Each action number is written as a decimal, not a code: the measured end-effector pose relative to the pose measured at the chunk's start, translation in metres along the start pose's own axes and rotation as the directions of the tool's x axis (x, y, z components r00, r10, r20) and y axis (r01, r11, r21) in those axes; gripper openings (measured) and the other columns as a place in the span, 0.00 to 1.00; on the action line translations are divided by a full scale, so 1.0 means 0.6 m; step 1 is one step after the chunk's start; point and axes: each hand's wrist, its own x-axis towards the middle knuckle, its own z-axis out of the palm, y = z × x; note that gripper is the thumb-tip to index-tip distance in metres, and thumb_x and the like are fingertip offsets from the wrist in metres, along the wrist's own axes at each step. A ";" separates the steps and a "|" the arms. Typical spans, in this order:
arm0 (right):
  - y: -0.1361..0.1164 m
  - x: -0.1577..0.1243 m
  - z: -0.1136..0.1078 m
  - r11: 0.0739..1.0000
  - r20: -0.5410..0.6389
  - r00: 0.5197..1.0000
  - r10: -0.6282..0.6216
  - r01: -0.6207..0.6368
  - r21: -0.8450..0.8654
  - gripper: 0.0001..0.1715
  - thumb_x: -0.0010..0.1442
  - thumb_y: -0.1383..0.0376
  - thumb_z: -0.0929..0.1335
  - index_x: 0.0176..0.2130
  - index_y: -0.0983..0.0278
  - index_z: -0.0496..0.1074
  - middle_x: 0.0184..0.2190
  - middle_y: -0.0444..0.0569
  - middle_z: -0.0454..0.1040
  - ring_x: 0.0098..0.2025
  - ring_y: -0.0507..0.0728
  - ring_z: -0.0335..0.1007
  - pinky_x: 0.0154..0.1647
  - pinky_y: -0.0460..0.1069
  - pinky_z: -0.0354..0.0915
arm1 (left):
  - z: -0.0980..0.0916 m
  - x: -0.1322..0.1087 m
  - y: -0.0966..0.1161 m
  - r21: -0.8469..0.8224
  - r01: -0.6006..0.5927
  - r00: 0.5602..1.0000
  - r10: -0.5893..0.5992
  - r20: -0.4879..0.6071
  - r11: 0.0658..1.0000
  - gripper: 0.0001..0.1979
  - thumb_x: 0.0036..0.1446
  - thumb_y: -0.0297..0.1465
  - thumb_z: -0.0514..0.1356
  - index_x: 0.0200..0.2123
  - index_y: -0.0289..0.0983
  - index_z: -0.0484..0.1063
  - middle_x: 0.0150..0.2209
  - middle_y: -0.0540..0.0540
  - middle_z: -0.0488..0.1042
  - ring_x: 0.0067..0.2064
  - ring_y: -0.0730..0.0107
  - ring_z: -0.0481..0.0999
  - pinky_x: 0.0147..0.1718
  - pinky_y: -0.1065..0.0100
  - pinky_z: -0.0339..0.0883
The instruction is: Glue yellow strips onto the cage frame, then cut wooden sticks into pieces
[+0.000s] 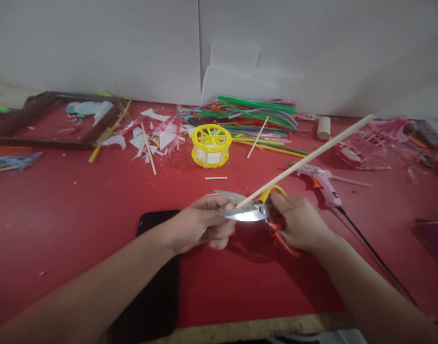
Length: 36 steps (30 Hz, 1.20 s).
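Observation:
My right hand [299, 220] grips the handles of a pair of scissors [245, 213], one handle yellow and the other red. Between the parted metal blades lies a long thin wooden stick [308, 160], which slants up to the right. The fingers of my left hand [204, 222] are closed around the stick's lower end beside the blades, and that end is mostly hidden. Beyond the hands stands a small round yellow frame [210, 147] with spokes on top, thin uprights and a white inside. A short cut stick [216, 178] lies in front of it.
A black phone [157, 286] lies under my left forearm. To the right rests a pink glue gun [321, 184] with its black cord. Further back are colourful pipe cleaners [254, 112], white scraps [165, 136], a dark wooden tray [43, 142] and a pink model [387, 131].

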 end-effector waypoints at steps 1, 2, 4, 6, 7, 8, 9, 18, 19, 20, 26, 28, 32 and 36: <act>0.000 -0.001 -0.001 1.000 0.006 1.000 -0.010 0.010 -0.001 0.06 0.50 0.64 0.63 0.31 0.61 0.59 0.25 0.48 0.69 0.25 0.55 0.63 0.26 0.47 0.50 | 0.000 -0.001 0.000 -0.016 0.030 0.999 -0.030 0.016 0.999 0.10 0.56 0.37 0.62 0.37 0.37 0.72 0.16 0.59 0.44 0.17 0.81 0.42 0.15 0.76 0.45; 0.000 -0.001 -0.002 1.000 0.012 1.000 -0.021 0.021 0.000 0.06 0.50 0.64 0.63 0.31 0.61 0.59 0.25 0.48 0.70 0.25 0.55 0.63 0.26 0.47 0.50 | 0.000 -0.002 0.000 -0.024 0.052 0.998 -0.051 0.026 0.998 0.09 0.56 0.37 0.62 0.37 0.37 0.72 0.16 0.60 0.44 0.17 0.80 0.42 0.15 0.76 0.44; -0.001 -0.001 -0.005 1.000 0.028 0.999 -0.025 0.025 0.008 0.05 0.51 0.64 0.63 0.31 0.61 0.59 0.25 0.49 0.70 0.25 0.55 0.64 0.26 0.47 0.50 | 0.001 0.000 -0.004 -0.007 0.035 0.999 -0.035 0.006 0.999 0.10 0.55 0.38 0.63 0.33 0.38 0.70 0.17 0.59 0.44 0.17 0.80 0.42 0.15 0.76 0.44; -0.004 0.000 -0.008 1.000 0.043 0.999 0.009 -0.010 0.026 0.04 0.54 0.63 0.61 0.31 0.61 0.59 0.24 0.49 0.71 0.24 0.55 0.64 0.26 0.47 0.50 | 0.004 0.004 -0.010 0.108 -0.082 0.992 0.091 -0.087 0.991 0.12 0.57 0.40 0.61 0.30 0.38 0.67 0.17 0.59 0.47 0.17 0.80 0.44 0.15 0.76 0.45; -0.006 0.001 -0.009 0.999 0.045 0.998 0.035 -0.037 0.040 0.04 0.55 0.63 0.60 0.32 0.61 0.60 0.24 0.49 0.71 0.24 0.55 0.65 0.25 0.47 0.50 | 0.005 0.005 -0.013 0.230 -0.164 0.969 0.200 -0.147 0.959 0.12 0.58 0.40 0.59 0.30 0.38 0.67 0.17 0.58 0.50 0.17 0.79 0.46 0.16 0.75 0.47; -0.009 0.002 -0.010 0.996 0.043 0.997 0.063 -0.066 0.057 0.04 0.57 0.63 0.60 0.33 0.62 0.60 0.24 0.49 0.72 0.24 0.55 0.65 0.25 0.47 0.50 | 0.006 0.007 -0.016 0.395 -0.232 0.926 0.327 -0.191 0.889 0.11 0.60 0.40 0.57 0.31 0.38 0.67 0.18 0.57 0.54 0.18 0.78 0.51 0.17 0.74 0.50; -0.013 0.003 -0.010 0.993 0.040 0.995 0.086 -0.089 0.078 0.05 0.57 0.63 0.60 0.33 0.62 0.61 0.24 0.49 0.72 0.24 0.55 0.65 0.26 0.47 0.51 | 0.006 0.007 -0.018 0.579 -0.268 0.866 0.456 -0.205 0.770 0.10 0.61 0.38 0.56 0.33 0.38 0.68 0.20 0.55 0.59 0.19 0.77 0.57 0.20 0.73 0.54; -0.029 0.005 0.000 0.981 0.051 0.991 0.123 -0.129 0.144 0.10 0.56 0.60 0.63 0.37 0.62 0.59 0.31 0.51 0.74 0.30 0.59 0.70 0.30 0.48 0.55 | 0.008 -0.003 -0.020 0.974 -0.152 0.656 0.754 -0.030 0.171 0.11 0.64 0.27 0.51 0.37 0.38 0.73 0.22 0.52 0.70 0.22 0.74 0.67 0.23 0.73 0.61; -0.029 0.004 0.000 0.981 0.050 0.991 0.123 -0.129 0.145 0.10 0.56 0.60 0.63 0.37 0.62 0.59 0.31 0.51 0.74 0.31 0.59 0.70 0.30 0.48 0.56 | 0.008 -0.002 -0.020 0.956 -0.185 0.678 0.733 -0.042 0.226 0.12 0.65 0.27 0.50 0.36 0.37 0.73 0.24 0.51 0.71 0.24 0.74 0.70 0.25 0.73 0.63; -0.028 0.004 0.001 0.981 0.046 0.992 0.121 -0.127 0.146 0.10 0.56 0.60 0.63 0.37 0.61 0.58 0.31 0.50 0.73 0.31 0.59 0.70 0.30 0.48 0.56 | 0.008 0.000 -0.020 0.933 -0.223 0.694 0.718 -0.052 0.283 0.12 0.65 0.28 0.50 0.36 0.37 0.74 0.27 0.50 0.73 0.28 0.72 0.72 0.29 0.72 0.66; -0.030 0.003 -0.003 0.979 0.041 0.991 0.126 -0.131 0.154 0.09 0.55 0.60 0.63 0.35 0.61 0.59 0.27 0.49 0.72 0.26 0.57 0.67 0.27 0.48 0.54 | 0.003 0.009 -0.025 0.808 -0.305 0.710 0.686 -0.159 0.504 0.11 0.65 0.35 0.53 0.34 0.39 0.74 0.28 0.47 0.72 0.36 0.65 0.74 0.33 0.67 0.68; -0.029 0.002 -0.003 0.973 0.033 0.991 0.131 -0.134 0.187 0.09 0.53 0.61 0.64 0.34 0.61 0.60 0.26 0.48 0.71 0.26 0.56 0.67 0.27 0.47 0.54 | 0.002 0.010 -0.027 0.772 -0.318 0.722 0.669 -0.179 0.550 0.11 0.64 0.38 0.55 0.34 0.39 0.74 0.27 0.47 0.71 0.35 0.65 0.74 0.29 0.67 0.67; -0.025 0.003 -0.002 0.958 -0.017 0.991 0.136 -0.127 0.255 0.10 0.52 0.60 0.65 0.32 0.60 0.58 0.24 0.45 0.69 0.26 0.55 0.66 0.28 0.47 0.56 | 0.001 0.011 -0.028 0.712 -0.344 0.750 0.636 -0.184 0.612 0.12 0.64 0.39 0.54 0.35 0.40 0.74 0.22 0.49 0.66 0.33 0.65 0.73 0.26 0.67 0.65; -0.032 0.008 -0.006 0.961 -0.047 0.991 0.123 -0.107 0.256 0.13 0.52 0.60 0.67 0.34 0.60 0.58 0.28 0.46 0.71 0.28 0.56 0.67 0.31 0.47 0.57 | 0.001 0.008 -0.030 0.738 -0.365 0.702 0.689 -0.182 0.567 0.13 0.65 0.39 0.53 0.37 0.41 0.74 0.25 0.48 0.68 0.33 0.67 0.72 0.27 0.68 0.64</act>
